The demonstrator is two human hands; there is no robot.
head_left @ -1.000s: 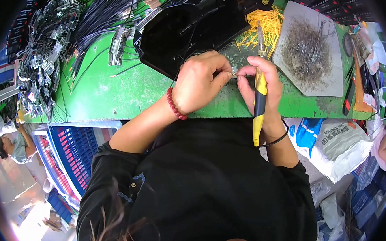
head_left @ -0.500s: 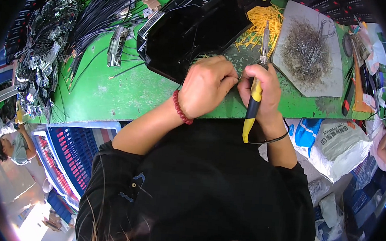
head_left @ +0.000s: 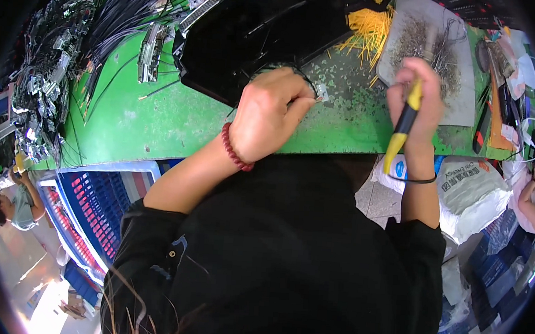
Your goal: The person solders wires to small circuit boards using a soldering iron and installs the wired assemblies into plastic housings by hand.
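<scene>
My left hand, a red bead bracelet at its wrist, is closed in a pinch over the near edge of a large glossy black panel. A thin dark wire curves past its knuckles toward the pinching fingertips, where a small pale end sticks out. In my right hand is a soldering iron with a yellow and black handle. Its blurred front part reaches over a grey pad strewn with dark solder crumbs. The iron's tip cannot be made out.
Thin yellow tubes lie beside the pad. Black cables and a metal connector piece are on the green bench; more metal parts are heaped at far left. A blue basket and white sack stand below. Other people are at both sides.
My right hand has moved the soldering iron right, away from my left hand and over the pad. My left hand has shifted slightly left, still pinching.
</scene>
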